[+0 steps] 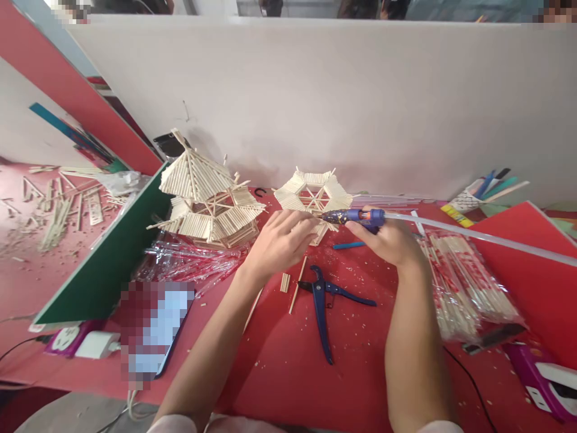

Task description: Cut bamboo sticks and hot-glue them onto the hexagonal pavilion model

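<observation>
My right hand [392, 239] is wrapped round a blue hot glue gun [349, 218], with a long clear glue stick [451, 227] running out of its back to the right. The gun's nozzle points left, at the fingertips of my left hand [283, 237]. Those fingers are bent together at the front edge of a six-sided wooden-stick roof [336, 195]; what they pinch is hidden. Below the hands lie a blue-handled cutter [320, 300], a few short cut sticks [285, 282] and one longer stick [297, 285].
At the left stands a tiered stick pavilion [198, 174], behind plastic wrappers [193, 258] and a phone [166, 331]. Bagged sticks [473, 276] lie right, near a pen holder [466, 198]. Green [99, 258] and red [532, 258] dividers flank the red table [288, 373].
</observation>
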Motion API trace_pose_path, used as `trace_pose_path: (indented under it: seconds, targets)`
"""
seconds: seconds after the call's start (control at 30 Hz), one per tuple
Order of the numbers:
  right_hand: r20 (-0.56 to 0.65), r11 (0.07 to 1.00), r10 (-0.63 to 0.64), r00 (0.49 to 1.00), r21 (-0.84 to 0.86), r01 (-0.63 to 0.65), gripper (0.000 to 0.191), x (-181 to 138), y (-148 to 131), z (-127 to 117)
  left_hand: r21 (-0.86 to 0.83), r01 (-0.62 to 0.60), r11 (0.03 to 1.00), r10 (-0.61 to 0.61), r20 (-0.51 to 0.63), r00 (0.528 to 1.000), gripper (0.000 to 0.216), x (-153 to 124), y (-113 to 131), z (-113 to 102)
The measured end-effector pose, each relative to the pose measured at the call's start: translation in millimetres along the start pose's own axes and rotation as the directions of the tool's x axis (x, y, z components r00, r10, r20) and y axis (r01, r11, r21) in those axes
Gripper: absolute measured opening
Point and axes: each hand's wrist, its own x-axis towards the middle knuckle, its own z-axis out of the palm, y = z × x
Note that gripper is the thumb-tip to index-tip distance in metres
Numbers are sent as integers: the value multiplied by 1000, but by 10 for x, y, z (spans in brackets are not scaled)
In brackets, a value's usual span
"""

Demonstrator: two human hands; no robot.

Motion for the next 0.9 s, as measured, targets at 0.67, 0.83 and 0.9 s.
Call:
trace_pose_path:
  seconds: [0.67, 0.83, 0.9]
  targets:
    - [-42, 999, -25, 999, -46, 23, 40, -37, 67, 34, -209, -2, 978, 98, 452, 886, 48, -1107, -201, 329]
    - [-70, 999, 13, 997, -40, -16, 38, -59, 108, 49, -245, -11, 970, 113, 407, 907, 53, -1157, -222, 380]
    - [-80, 999, 12, 997, -30, -15, 37, -65, 112, 58, -260, -27, 965, 130, 390, 912, 56, -1166, -199, 408]
